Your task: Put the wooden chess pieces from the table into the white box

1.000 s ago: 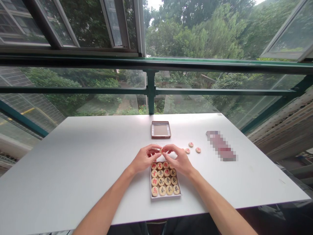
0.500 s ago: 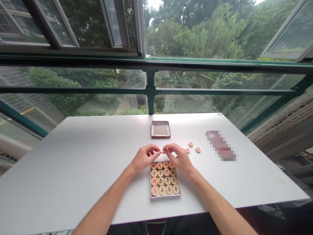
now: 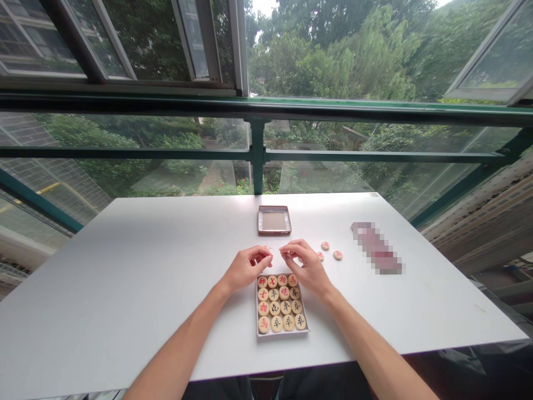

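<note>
A shallow white box (image 3: pixel 261 332) near the table's front edge holds rows of round wooden chess pieces (image 3: pixel 280 303) marked in red and black. My left hand (image 3: pixel 246 268) and my right hand (image 3: pixel 307 268) hover just beyond the box's far edge, both with fingers curled into a pinch, fingertips a little apart. A small pale disc, seemingly a chess piece (image 3: pixel 285 253), sits in the right hand's pinch. What the left pinch holds is hidden. Another small piece (image 3: pixel 266 247) lies just beyond the left fingertips.
Three loose chess pieces (image 3: pixel 325 245) lie to the right of my right hand. An empty box lid (image 3: pixel 273 220) rests farther back at the centre. A blurred reddish flat object (image 3: pixel 377 247) lies at the right. A glass railing (image 3: pixel 258 153) stands behind the white table (image 3: pixel 125 266).
One second ago both hands pinched one red-marked piece together above the box. The fingertips have since drawn apart, and both hands have shifted slightly away from me.
</note>
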Demonstrator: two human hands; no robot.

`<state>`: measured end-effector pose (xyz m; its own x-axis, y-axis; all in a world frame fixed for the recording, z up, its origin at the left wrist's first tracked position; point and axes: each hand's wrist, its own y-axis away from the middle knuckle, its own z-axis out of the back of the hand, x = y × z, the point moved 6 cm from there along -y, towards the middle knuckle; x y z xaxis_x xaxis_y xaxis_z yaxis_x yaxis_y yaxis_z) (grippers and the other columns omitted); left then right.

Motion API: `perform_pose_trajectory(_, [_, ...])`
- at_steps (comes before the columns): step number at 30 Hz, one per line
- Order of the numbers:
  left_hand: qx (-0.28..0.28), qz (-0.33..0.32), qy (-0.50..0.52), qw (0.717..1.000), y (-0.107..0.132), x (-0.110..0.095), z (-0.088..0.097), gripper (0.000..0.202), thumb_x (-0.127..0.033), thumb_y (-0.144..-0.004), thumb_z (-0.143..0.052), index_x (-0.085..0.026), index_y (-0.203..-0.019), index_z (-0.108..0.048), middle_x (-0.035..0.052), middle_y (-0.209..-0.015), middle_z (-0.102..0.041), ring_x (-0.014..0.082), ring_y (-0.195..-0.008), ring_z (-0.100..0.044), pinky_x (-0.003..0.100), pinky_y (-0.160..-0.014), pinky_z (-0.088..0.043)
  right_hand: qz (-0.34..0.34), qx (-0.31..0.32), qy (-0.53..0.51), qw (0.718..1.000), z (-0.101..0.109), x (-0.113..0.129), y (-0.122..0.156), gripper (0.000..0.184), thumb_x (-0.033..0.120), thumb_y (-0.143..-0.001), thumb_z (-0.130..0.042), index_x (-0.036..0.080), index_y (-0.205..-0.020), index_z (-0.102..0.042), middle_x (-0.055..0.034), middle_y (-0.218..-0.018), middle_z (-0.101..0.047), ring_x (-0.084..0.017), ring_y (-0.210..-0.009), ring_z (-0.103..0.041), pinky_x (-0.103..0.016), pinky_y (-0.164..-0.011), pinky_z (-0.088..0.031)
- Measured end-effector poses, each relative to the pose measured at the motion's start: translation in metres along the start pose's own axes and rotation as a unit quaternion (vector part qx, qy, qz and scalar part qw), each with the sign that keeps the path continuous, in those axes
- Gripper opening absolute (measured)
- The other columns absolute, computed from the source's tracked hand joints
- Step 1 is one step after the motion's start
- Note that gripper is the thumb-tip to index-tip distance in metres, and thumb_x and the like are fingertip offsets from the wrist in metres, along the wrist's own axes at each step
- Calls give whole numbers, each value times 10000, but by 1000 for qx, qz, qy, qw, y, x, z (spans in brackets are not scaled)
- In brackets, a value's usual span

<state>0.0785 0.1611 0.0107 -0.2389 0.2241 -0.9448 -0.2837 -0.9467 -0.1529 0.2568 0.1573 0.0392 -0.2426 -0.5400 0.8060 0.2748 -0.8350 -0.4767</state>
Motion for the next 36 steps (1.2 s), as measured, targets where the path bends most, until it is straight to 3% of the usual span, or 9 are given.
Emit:
perform_pose_trajectory(7, [3,2,-10,1000,0,0,0,256,-432,-910,-621,-187,-952,-684,56,-825,-729,177,-741,-688,248,-598,-504,-38,-12,-47,998,0,-10,1,167,312,-938,-617,272,-1069,-713,-66,-1043,-617,-198,-954,-648,-361,-850,-589])
perform_pose_trajectory(12, [0,0,-5,1000,0,2,0,264,-438,-907,-623,-185,-948,-686,57,-822,-726,186,-748,-701,249,-591,-502,-112,-8,-135,984,0,-15,-1,276,356,-881,-682,243,-1133,-677,-61,-1024,-698,-181,-871,-688,-362,-835,-610])
perform_pose_trajectory(17, [1,2,0,1000,-1,4,-1,257,-437,-909,-619,-188,-937,-679,53,-835,-721,191,-766,-711,249,-586,-507,-143,-11,-163,976,1,-20,-2,344,354,-839,-718,229,-1157,-676,-61,-1010,-728,-188,-866,-703,-380,-850,-611])
perform_pose_trajectory(27, [5,5,-5,1000,0,4,0,236,-413,-921,-610,-188,-937,-679,48,-829,-717,184,-765,-704,246,-595,-503,-144,-16,-205,968,0,-22,-2,281,346,-875,-687,234,-1132,-692,-68,-1070,-730,-217,-941,-720,-429,-926,-588])
perform_pose_trajectory(36, [5,3,1,1000,-1,5,-1,249,-422,-918,-611,-185,-946,-682,55,-842,-718,193,-778,-715,245,-581,-503,-135,-14,-201,970,1,-19,-2,238,355,-876,-695,229,-1077,-707,-67,-1048,-724,-209,-894,-715,-418,-892,-593])
